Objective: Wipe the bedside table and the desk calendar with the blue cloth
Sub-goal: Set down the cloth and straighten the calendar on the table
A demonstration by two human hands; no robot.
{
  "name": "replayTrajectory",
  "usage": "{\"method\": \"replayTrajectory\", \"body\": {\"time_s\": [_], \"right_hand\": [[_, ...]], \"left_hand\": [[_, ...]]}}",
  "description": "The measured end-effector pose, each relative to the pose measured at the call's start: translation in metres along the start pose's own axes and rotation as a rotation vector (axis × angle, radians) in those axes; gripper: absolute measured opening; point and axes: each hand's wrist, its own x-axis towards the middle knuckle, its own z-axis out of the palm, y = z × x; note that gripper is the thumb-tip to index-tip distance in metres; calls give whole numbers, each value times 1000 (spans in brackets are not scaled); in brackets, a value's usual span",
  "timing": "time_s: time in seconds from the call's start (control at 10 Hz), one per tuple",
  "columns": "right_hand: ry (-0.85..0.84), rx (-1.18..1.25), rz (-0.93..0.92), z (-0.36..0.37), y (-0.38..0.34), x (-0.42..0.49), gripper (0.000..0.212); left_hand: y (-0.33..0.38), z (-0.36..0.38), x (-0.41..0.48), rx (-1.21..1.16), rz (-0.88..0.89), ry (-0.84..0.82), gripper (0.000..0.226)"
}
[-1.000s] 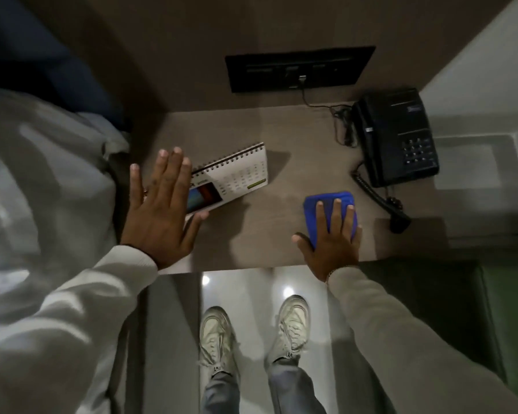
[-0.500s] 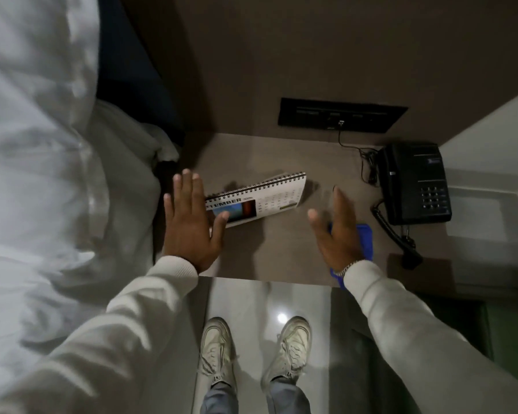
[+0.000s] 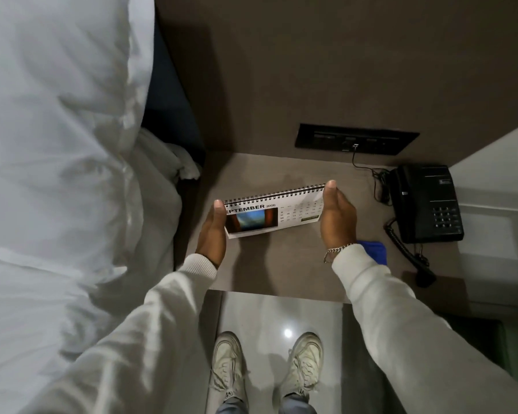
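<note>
The desk calendar [image 3: 284, 212], white with a black spiral spine and a September page, is held between both hands over the brown bedside table [image 3: 281, 264]. My left hand [image 3: 212, 234] grips its left end, thumb at the spine. My right hand [image 3: 337, 218] grips its right end. The blue cloth [image 3: 374, 249] lies on the table just right of my right wrist, mostly hidden by the sleeve; neither hand touches it.
A black telephone [image 3: 428, 203] with a coiled cord sits at the table's right rear. A black socket panel [image 3: 356, 139] is on the wall behind. White bedding [image 3: 57, 174] fills the left. My shoes [image 3: 266, 363] stand on the glossy floor below the table edge.
My right hand left the blue cloth and moved left to the calendar's right end. My left hand closed on its left end. Both hands now grip the calendar.
</note>
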Motion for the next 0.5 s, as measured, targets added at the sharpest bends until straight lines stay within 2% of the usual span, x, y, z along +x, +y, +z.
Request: {"method": "replayTrajectory", "body": {"time_s": [0.1, 0.2, 0.3, 0.4, 0.5], "right_hand": [[-1, 97, -29, 4, -21, 14, 51], [-21, 124, -56, 10, -34, 36, 51], [-38, 115, -41, 18, -35, 53, 56], [-43, 109, -12, 25, -25, 63, 54], [-19, 128, -13, 24, -23, 65, 51]], "left_hand": [[24, 1, 33, -35, 61, -39, 50], [56, 6, 66, 4, 67, -73, 52], [76, 11, 87, 34, 38, -103, 64], [81, 16, 104, -88, -4, -163, 50], [84, 14, 108, -116, 15, -165, 49]]}}
